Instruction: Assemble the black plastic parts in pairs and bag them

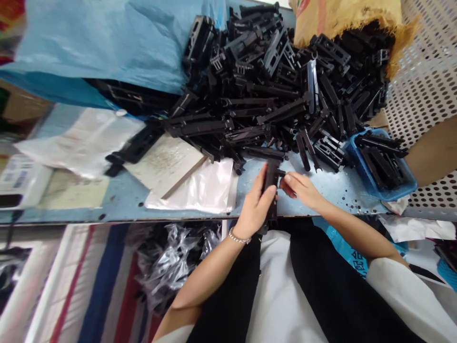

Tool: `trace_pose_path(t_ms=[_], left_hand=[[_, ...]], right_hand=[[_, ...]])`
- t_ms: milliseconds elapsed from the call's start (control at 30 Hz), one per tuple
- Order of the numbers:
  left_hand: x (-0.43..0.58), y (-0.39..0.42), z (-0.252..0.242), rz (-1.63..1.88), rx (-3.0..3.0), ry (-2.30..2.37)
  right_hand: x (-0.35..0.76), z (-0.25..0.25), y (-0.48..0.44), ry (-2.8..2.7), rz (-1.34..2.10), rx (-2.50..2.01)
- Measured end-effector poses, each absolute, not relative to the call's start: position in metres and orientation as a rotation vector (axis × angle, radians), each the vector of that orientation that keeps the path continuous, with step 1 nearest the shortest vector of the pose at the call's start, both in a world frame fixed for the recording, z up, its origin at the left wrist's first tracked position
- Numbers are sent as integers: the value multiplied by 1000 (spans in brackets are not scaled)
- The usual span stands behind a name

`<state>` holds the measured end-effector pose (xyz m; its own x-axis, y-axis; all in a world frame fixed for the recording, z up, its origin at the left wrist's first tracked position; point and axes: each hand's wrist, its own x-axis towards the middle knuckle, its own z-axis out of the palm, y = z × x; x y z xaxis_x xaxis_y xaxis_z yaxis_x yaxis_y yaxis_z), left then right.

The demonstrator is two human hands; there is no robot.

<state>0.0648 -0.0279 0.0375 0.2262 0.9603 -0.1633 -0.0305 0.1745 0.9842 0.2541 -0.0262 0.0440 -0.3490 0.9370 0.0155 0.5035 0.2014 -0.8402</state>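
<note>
The person has both hands on one long black plastic piece (272, 175), held above the front edge of the tabletop (342, 190) and pointing away from the body. At this moment, the work in hand is on this single piece, apart from the others. The left hand (255, 206) is nearly closed and wraps around the middle of the piece, so it has clear hold of it. A thin bracelet (239, 237) sits on the left wrist. The right hand (302, 189) is only partly closed and comes from the right side. Its fingertips (287, 180) touch the upper part of the piece, but it is not possible to tell how firmly they hold it.

Just beyond both hands lies a large pile of similar black pieces (257, 85). To the right of the right hand stands a blue plastic basket (387, 193) with more black pieces inside. Far from the hands, past the pile, a torn brown sack (342, 16) is full of the same pieces. To the left of the left hand are a pale board (164, 166) and a white plastic bag (193, 188). Below the tabletop edge, near the left arm, there is a heap of clear plastic bags (174, 262).
</note>
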Motion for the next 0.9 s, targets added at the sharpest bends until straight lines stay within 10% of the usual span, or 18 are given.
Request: trace_pose_path(t_ms=[267, 900], left_hand=[[57, -20, 54, 978, 924, 1102], [62, -24, -17, 1078, 1705, 1380]], right_hand=[[227, 29, -64, -2614, 186, -993], [309, 8, -2, -1629, 308, -2011]])
